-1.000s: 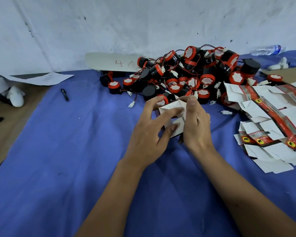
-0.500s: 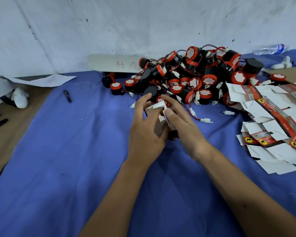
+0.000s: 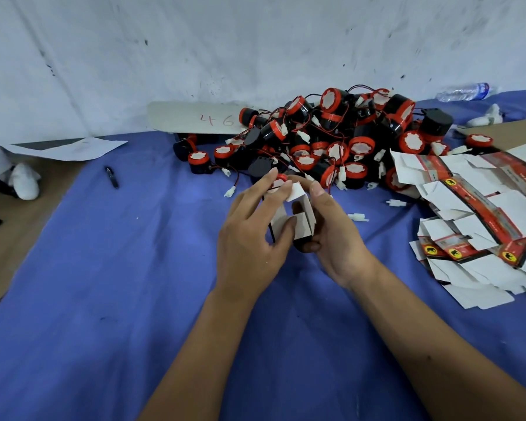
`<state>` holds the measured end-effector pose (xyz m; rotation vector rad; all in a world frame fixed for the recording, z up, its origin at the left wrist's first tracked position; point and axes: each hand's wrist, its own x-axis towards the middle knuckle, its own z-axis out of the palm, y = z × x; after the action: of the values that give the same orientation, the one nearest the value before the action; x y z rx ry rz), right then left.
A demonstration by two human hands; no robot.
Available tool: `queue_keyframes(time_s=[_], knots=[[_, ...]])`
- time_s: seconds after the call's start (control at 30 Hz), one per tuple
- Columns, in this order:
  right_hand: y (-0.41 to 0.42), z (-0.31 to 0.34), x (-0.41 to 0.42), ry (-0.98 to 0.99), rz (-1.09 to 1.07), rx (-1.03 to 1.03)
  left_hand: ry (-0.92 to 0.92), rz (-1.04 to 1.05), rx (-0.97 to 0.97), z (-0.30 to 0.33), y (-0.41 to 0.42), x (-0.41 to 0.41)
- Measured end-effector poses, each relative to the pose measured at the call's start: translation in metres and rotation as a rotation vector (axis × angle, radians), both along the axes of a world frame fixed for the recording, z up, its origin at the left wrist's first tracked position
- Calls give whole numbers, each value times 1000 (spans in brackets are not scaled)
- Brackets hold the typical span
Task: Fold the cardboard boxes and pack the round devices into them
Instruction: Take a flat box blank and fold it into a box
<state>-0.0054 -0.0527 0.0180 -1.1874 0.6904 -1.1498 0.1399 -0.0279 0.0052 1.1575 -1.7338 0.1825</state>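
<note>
A blue cloth (image 3: pixel 104 299) covers the table across most of the frame, against a white wall behind. A heap of round devices (image 3: pixel 331 141), black with red rims and trailing wires, sits at upper centre. A stack of flat cardboard blanks (image 3: pixel 480 214) lies at right, well apart from the hands. At centre, a partly folded cardboard box (image 3: pixel 301 221) is held between both hands, just in front of the heap. The left hand (image 3: pixel 249 241) grips its left side, thumb on the near face, fingers curled over the top flap. The right hand (image 3: pixel 334 232) cups the right side, fingers curled round it. A black pen (image 3: pixel 112 177) lies at upper left; a plastic bottle (image 3: pixel 465 91) lies at upper right.
</note>
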Motion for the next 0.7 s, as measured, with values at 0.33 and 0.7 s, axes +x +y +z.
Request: queue_keyframes(time_s=[0.33,0.7], knots=[[-1,1,-6,-47,46,110,72,-115,-20,4,3,-1],[1,0,-9,-60,119,204,153,-178,-59,5,1,-4]])
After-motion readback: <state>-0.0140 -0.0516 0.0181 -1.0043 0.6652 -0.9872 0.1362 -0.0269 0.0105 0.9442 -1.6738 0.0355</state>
